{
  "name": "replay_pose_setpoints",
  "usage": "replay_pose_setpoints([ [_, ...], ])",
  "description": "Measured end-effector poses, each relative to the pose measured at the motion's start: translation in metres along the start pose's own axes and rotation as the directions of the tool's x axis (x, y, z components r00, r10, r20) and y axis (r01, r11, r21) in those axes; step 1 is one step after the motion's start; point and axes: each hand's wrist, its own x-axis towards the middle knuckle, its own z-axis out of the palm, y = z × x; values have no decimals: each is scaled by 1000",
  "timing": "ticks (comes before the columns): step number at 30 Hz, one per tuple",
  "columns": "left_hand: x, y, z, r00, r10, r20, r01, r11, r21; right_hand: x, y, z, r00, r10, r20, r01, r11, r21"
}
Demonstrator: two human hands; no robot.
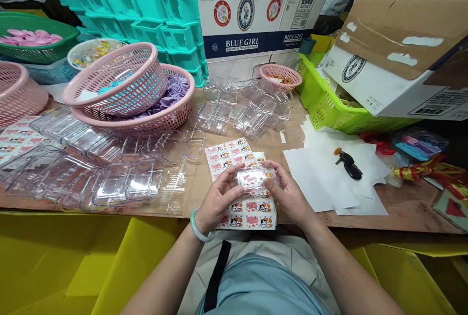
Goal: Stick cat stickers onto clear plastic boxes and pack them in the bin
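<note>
Between both hands is a small clear plastic box [252, 178], held just above the sticker sheets [252, 211] at the table's front edge. My left hand [221, 195] grips its left end, thumb on the near side; a pale green bangle circles that wrist. At the right end, my right hand [287, 190] has its thumb on the box and its fingers behind it. The sheets are white, printed with cartoon cats and pink lettering, and some of that print shows through the box. Whether anything lies inside the box I cannot tell.
Clear plastic boxes [142, 181] cover the table's left side, and more [252, 110] lie behind. Pink baskets [175, 120] stand at the left. White papers [314, 178] with keys [347, 164] lie right, before a green crate [325, 105]. Beer cartons [241, 27] stand behind.
</note>
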Motion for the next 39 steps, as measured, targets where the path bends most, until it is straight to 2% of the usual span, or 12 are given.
replay_pose_setpoints([
  [3, -1, 2, -2, 999, 23, -36, -24, 999, -29, -5, -12, -8, 990, 23, 140, -36, 995, 92],
  [5, -2, 1, -2, 997, 53, -47, -54, 998, -17, -6, -16, -11, 989, 20, 145, -46, 983, 178],
  [8, -2, -3, -1, 993, 110, -46, -109, 994, 19, -5, -17, -13, 989, 62, 132, -109, 917, 384],
  [11, -2, -9, -1, 989, 144, -29, -143, 989, 34, -2, -17, -12, 982, 120, 148, -176, 868, 465],
  [19, -1, -11, 0, 986, 167, 10, -167, 984, 58, -3, -17, -14, 977, 154, 146, -207, 848, 487],
  [27, 1, -10, 6, 990, 137, -32, -134, 987, 91, -1, -10, -11, 988, 125, 89, -153, 870, 469],
  [34, 1, -14, 6, 987, 143, -68, -134, 982, 131, 1, -8, -4, 977, 210, 38, -199, 831, 520],
  [39, -2, -20, 9, 982, 176, -74, -160, 969, 187, 3, -5, -8, 975, 220, -2, -194, 863, 467],
])
